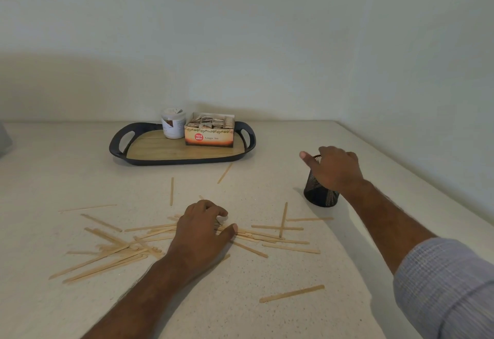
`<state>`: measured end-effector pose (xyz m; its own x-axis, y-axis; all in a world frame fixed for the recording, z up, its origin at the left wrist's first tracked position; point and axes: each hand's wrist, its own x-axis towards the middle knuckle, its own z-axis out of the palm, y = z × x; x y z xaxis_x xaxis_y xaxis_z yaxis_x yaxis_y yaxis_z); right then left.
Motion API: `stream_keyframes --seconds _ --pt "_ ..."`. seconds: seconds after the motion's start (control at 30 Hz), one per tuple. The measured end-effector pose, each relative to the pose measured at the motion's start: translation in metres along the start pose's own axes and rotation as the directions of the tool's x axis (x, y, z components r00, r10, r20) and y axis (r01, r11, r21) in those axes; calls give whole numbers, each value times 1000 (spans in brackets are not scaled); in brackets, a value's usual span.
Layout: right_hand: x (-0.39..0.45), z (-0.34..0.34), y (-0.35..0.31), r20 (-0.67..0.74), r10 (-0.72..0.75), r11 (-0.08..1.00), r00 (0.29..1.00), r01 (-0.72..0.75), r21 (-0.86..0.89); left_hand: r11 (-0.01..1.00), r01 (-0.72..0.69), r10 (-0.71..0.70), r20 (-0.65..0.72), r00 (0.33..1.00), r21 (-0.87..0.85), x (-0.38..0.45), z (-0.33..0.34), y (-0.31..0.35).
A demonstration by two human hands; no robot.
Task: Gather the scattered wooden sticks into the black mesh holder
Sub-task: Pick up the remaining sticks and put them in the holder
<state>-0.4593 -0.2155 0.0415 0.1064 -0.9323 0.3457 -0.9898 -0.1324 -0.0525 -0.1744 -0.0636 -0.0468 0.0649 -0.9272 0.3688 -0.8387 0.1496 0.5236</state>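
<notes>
Several thin wooden sticks (112,256) lie scattered across the pale counter, most in a loose pile at the front left and middle, one alone at the front right (292,293). My left hand (203,231) lies on the middle of the pile, fingers curled down and thumb out, closing round a few sticks. The black mesh holder (319,194) stands upright at the right. My right hand (334,167) grips its rim from above, covering the opening, so its inside is hidden.
A dark tray (117,149) with a wooden base sits at the back, holding a white jar (173,123) and an open tea box (209,131). Walls close the back and right. The counter edge runs along the right.
</notes>
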Motion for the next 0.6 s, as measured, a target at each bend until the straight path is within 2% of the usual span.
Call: stream_keyframes --seconds 0.1,0.2,0.3,0.37,0.4,0.43,0.47,0.53,0.57,0.6 --pt "-2 4 2 55 3 999 998 -5 47 1000 7 -8 19 1000 19 3 -8 -2" --pt "-6 3 2 -9 -8 997 1000 8 82 997 50 -51 12 999 66 6 -22 -11" --pt "-17 -4 -11 -223 -41 993 974 65 102 983 106 -108 1 994 150 5 -42 -27" --pt "-33 -7 -28 -372 -102 972 923 172 159 967 149 -153 2 988 208 2 -57 -45" --pt "-42 -6 -38 -396 -129 948 909 230 220 958 172 -180 13 984 228 1 -65 -55" --pt "-52 -1 -48 -364 -149 908 920 273 319 950 200 -213 29 977 242 0 -75 -66" --pt "-64 5 -58 -271 -164 851 949 275 448 939 231 -249 40 968 254 -2 -84 -76" --pt "-86 21 -74 5 -204 739 979 150 657 911 296 -324 54 945 286 -7 -100 -99" --pt "-94 30 -78 118 -219 750 969 90 655 895 317 -355 70 932 313 -9 -106 -110" --pt "-99 38 -81 190 -213 813 958 66 578 878 335 -386 93 918 342 -12 -109 -120"
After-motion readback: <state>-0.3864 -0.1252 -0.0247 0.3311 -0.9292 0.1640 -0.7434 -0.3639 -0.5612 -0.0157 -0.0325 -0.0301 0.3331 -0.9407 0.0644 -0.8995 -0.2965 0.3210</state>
